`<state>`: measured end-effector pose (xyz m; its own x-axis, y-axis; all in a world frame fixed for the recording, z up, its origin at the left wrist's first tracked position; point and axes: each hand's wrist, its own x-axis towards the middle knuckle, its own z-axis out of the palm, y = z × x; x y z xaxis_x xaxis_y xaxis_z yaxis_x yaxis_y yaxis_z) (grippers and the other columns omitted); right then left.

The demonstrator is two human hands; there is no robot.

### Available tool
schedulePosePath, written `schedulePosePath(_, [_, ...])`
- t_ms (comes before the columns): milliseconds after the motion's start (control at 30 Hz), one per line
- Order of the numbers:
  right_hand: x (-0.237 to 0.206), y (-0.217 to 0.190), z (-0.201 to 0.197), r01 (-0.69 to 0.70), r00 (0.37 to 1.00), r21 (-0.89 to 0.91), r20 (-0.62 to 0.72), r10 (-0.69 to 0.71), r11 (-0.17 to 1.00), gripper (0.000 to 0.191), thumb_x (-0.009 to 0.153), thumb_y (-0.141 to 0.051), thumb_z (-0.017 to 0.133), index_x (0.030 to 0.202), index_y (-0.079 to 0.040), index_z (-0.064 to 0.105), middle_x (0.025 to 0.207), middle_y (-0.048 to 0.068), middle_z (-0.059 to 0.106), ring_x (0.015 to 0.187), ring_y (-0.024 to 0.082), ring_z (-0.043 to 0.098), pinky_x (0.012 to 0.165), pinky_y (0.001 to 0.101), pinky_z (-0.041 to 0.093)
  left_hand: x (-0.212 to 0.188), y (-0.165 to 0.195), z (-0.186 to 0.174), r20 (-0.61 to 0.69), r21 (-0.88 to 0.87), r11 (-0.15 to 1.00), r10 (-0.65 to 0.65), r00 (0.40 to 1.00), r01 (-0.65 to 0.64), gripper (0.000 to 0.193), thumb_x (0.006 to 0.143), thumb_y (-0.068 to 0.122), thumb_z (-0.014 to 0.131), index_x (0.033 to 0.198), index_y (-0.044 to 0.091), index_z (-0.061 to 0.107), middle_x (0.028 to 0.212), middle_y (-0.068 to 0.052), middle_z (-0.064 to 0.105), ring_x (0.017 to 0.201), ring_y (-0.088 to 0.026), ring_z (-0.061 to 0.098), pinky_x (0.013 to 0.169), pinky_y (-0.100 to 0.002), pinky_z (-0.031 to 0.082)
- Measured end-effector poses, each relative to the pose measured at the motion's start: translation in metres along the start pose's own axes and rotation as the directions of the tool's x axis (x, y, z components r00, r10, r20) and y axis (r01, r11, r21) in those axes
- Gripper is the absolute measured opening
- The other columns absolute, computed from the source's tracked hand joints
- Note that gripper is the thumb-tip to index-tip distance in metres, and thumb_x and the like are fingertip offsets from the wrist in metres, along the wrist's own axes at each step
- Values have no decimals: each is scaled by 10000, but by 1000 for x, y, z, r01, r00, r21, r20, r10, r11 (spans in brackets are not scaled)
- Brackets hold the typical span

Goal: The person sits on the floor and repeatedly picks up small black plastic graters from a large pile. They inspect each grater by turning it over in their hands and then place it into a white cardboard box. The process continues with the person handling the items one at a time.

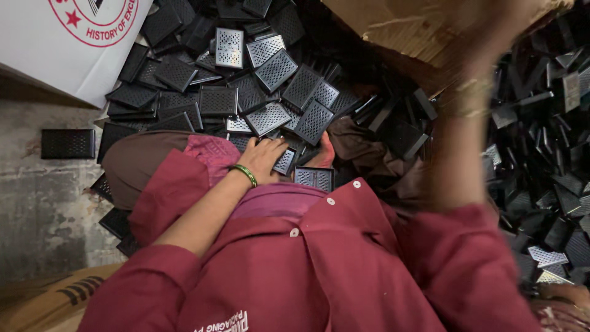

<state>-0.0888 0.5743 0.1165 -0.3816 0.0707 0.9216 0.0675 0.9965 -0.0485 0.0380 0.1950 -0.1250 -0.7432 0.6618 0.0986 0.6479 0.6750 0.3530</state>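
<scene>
The left hand [265, 158] is resting in the lap, fingers curled and pinching one small grater plate [284, 161] at its near-left edge. There's a green bangle [245, 174] sitting on that wrist. Another grater plate [314, 178] is lying just right of it, near the maroon jacket [319, 264]. Further out, a big heap of grater plates [258, 92] is spreading across the floor [37, 197], some showing the shiny perforated side, others the black frame. One lone black plate [68, 143] is sitting apart on the left. The right hand [501, 24] is lifting up at the far right against a brown cardboard box [393, 31], but it's super blurry, so I can't tell if it's gripping anything. A white box [55, 43] is sticking in at the far left corner.
</scene>
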Motion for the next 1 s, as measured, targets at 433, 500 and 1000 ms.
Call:
schedulePosePath(433, [-226,-110,30,374,383,572,621,-683,730,231,845,-182,612,1057,-163,703,1068,62,657,1095,271,589,936,444,424,-6,-20,2,-167,-140,974,-203,965,180,684,813,393,779,1369,46,582,1358,-176,627,1181,-301,619,949,-457,417])
schedulePosePath(500, [-218,-106,30,366,342,519,697,-630,772,180,879,-217,623,1031,-159,700,1066,55,665,1097,269,597,953,449,420,-5,-26,5,-239,-131,970,-231,943,204,587,878,415,749,1327,56,631,1341,-215,638,1183,-324,619,941,-452,432])
schedulePosePath(1000, [-235,-85,12,65,555,416,741,-379,907,280,841,-316,735,983,-83,670,1048,138,671,1008,348,631,801,479,504,7,-36,-2,-226,367,829,-361,905,423,493,620,314,796,1028,55,696,1369,-229,576,974,-296,658,884,-427,449])
